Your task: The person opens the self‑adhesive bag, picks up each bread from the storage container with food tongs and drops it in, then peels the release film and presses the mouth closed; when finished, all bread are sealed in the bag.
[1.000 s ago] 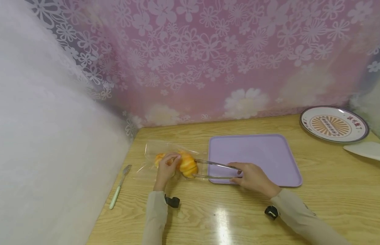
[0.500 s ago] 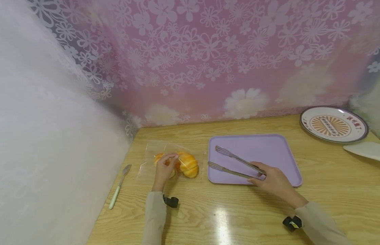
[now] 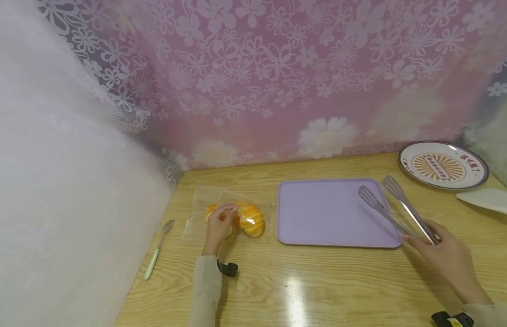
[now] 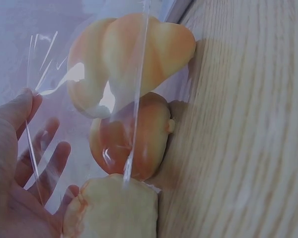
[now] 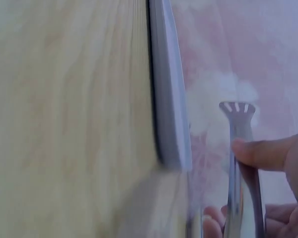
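Note:
My left hand [image 3: 219, 225] pinches the edge of a clear plastic bag [image 3: 200, 200] between thumb and fingertip, at the left of the table. Beneath the clear film lie a striped croissant-shaped bread [image 4: 134, 54], a rounder brown bun [image 4: 134, 139] and a pale block-like piece [image 4: 114, 208]; in the head view my hand covers part of them. At the right, my right hand [image 3: 447, 254] grips metal tongs [image 3: 412, 211] by the handles. Their two slotted ends stand apart with nothing between them, over and just beyond the right edge of the purple tray [image 3: 327, 209].
A round white plate [image 3: 443, 165] with a sunburst print stands at the back right, beside a white flat-bladed utensil [image 3: 488, 200]. A small green-handled metal utensil [image 3: 157, 254] lies near the table's left edge. Flowered cloth [image 3: 278, 113] hangs behind the wooden table.
My right hand has drawn the tongs off the croissant-shaped bread and carried them rightward across the tray, their ends spreading wider. My left hand stays on the bag.

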Tool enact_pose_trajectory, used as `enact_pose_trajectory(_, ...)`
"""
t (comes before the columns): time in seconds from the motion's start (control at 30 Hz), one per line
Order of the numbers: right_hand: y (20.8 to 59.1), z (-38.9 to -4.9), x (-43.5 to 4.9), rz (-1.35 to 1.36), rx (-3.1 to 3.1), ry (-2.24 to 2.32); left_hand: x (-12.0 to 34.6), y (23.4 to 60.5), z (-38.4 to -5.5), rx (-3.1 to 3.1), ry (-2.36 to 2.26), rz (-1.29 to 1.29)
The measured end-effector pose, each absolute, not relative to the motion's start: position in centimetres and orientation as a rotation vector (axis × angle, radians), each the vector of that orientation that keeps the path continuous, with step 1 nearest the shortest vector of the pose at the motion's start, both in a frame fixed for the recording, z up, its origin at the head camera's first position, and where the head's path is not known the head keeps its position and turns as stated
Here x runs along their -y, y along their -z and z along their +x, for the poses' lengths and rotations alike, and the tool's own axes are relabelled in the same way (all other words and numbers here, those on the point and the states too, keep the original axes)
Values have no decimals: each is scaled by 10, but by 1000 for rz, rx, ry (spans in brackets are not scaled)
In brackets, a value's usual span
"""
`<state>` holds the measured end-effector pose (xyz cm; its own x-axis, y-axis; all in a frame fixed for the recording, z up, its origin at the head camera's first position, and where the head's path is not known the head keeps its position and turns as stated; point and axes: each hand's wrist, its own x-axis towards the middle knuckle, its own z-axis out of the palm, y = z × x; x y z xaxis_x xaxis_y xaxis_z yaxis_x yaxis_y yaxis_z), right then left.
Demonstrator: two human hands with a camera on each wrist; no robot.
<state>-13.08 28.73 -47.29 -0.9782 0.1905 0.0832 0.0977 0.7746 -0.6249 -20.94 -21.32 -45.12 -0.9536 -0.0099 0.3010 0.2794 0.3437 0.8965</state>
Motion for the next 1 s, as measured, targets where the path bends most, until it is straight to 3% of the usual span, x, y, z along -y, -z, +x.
enact_pose_trajectory(0.33, 492, -117, -327, -471, 2890, -955, 213, 451, -209, 2350, 1641, -255)
enact_pose_trajectory(0.7, 495, -116, -339, -605, 2963, -1016, 215, 456, -208, 2385, 1631, -206)
enact_pose_trajectory(1.0, 499, -117, -343, -578, 2992, -895, 214, 454, -208, 2382, 1644, -234)
